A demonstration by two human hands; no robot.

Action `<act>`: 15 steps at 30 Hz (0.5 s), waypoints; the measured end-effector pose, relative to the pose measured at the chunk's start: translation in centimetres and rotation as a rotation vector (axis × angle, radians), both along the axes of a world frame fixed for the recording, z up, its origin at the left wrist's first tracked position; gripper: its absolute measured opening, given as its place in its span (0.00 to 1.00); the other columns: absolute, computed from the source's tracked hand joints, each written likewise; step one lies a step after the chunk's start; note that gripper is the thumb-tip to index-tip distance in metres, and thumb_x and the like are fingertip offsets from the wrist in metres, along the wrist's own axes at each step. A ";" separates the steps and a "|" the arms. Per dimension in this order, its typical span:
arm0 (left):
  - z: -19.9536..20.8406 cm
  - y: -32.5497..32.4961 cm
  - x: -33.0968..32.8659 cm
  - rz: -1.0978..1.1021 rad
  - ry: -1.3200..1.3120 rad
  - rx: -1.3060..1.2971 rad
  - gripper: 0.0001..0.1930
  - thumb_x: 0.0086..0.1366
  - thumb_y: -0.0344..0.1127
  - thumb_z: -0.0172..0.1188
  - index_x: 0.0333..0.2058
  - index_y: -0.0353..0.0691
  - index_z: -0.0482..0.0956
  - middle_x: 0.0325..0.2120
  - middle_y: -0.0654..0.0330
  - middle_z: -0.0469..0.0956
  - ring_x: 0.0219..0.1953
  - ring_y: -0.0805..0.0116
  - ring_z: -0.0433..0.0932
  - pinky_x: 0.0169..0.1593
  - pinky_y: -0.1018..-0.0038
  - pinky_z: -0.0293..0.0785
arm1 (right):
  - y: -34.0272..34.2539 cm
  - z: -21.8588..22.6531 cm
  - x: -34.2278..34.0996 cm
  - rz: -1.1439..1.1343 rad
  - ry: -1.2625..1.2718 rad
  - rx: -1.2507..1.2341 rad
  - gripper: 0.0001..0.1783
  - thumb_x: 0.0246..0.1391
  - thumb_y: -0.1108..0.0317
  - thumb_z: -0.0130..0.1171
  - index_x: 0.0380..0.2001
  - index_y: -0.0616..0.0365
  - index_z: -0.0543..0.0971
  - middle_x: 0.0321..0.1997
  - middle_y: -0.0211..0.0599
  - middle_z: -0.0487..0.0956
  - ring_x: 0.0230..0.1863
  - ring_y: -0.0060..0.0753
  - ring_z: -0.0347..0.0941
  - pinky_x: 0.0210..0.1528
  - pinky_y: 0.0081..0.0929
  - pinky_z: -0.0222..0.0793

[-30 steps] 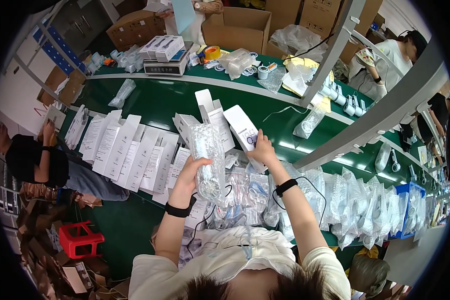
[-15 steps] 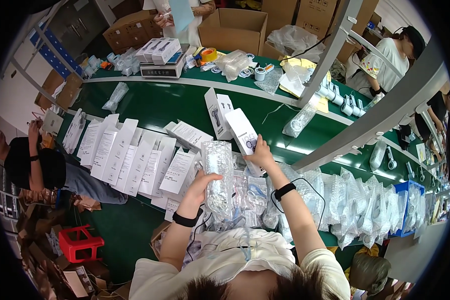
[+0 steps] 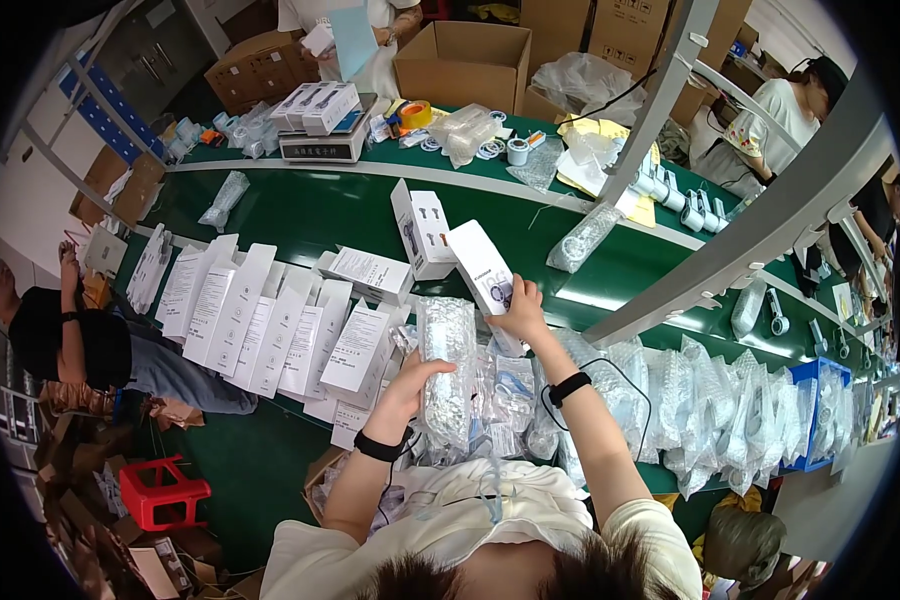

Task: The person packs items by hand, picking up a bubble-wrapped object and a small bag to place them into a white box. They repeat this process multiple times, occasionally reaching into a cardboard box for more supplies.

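My left hand [image 3: 417, 385] is closed round a bubble-wrapped package [image 3: 445, 370], held upright in front of my chest. My right hand [image 3: 519, 316] grips a slim white printed box [image 3: 483, 275] near its lower end, and the box leans to the left. Just beyond it, another white box [image 3: 423, 235] with a raised flap stands on the green work surface. Several clear plastic bags [image 3: 508, 395] lie between my forearms, partly hidden by the wrapped package.
White boxes with raised flaps [image 3: 240, 310] stand in a row at left. Bubble-wrapped parcels [image 3: 710, 410] line the near edge at right, beside a blue crate [image 3: 820, 415]. A slanting grey metal post [image 3: 730, 240] crosses the right side. Single wrapped pieces [image 3: 582, 238] lie on the green belt [image 3: 320, 215].
The wrapped package and my left hand have shifted slightly right and down. The standing white box and the wrapped piece on the belt have moved left. My right hand still holds its box.
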State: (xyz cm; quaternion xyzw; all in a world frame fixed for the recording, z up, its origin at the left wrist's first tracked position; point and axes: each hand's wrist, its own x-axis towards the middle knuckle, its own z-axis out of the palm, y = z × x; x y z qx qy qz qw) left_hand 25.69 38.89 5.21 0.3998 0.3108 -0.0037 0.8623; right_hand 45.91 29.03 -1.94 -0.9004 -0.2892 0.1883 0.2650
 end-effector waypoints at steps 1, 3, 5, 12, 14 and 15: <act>0.1 0.0 -0.2 0.013 0.003 0.002 0.29 0.45 0.22 0.57 0.49 0.33 0.62 0.40 0.55 0.71 0.42 0.65 0.72 0.44 0.72 0.70 | 0.2 1.0 -0.3 -0.019 -0.080 0.090 0.58 0.23 0.56 0.70 0.56 0.67 0.49 0.52 0.56 0.60 0.52 0.55 0.60 0.53 0.38 0.59; 0.0 0.1 -0.6 0.039 0.008 0.006 0.29 0.45 0.22 0.57 0.49 0.33 0.62 0.40 0.55 0.71 0.42 0.65 0.72 0.44 0.73 0.70 | 0.7 2.4 -0.7 -0.057 -0.237 0.272 0.55 0.23 0.60 0.70 0.55 0.67 0.51 0.52 0.55 0.61 0.52 0.52 0.60 0.53 0.38 0.58; 0.4 -0.3 -0.6 0.032 0.000 0.014 0.28 0.45 0.22 0.57 0.49 0.33 0.62 0.41 0.55 0.71 0.42 0.65 0.72 0.44 0.72 0.70 | 0.4 0.5 0.6 -0.086 -0.191 0.453 0.54 0.23 0.61 0.69 0.54 0.66 0.52 0.51 0.54 0.61 0.52 0.52 0.60 0.53 0.38 0.58; -0.6 0.1 -0.1 0.049 -0.015 0.042 0.27 0.46 0.22 0.56 0.49 0.33 0.63 0.41 0.55 0.71 0.42 0.64 0.72 0.45 0.72 0.69 | 0.4 -5.9 1.0 -0.168 -0.066 0.678 0.50 0.23 0.66 0.69 0.53 0.68 0.55 0.50 0.55 0.62 0.52 0.53 0.60 0.54 0.35 0.57; 0.0 -0.5 -0.8 0.045 0.011 -0.027 0.28 0.46 0.22 0.56 0.49 0.33 0.63 0.41 0.55 0.71 0.42 0.65 0.72 0.45 0.72 0.69 | -0.3 -6.3 0.0 -0.183 -0.014 0.616 0.51 0.24 0.64 0.69 0.53 0.69 0.55 0.51 0.57 0.62 0.53 0.53 0.59 0.54 0.35 0.57; 0.1 -0.9 -1.2 0.041 0.023 -0.063 0.28 0.46 0.22 0.57 0.49 0.33 0.63 0.41 0.56 0.71 0.43 0.65 0.72 0.45 0.72 0.69 | -0.8 -6.5 -0.4 -0.193 0.010 0.584 0.51 0.24 0.63 0.69 0.53 0.70 0.55 0.51 0.58 0.62 0.54 0.54 0.58 0.55 0.35 0.56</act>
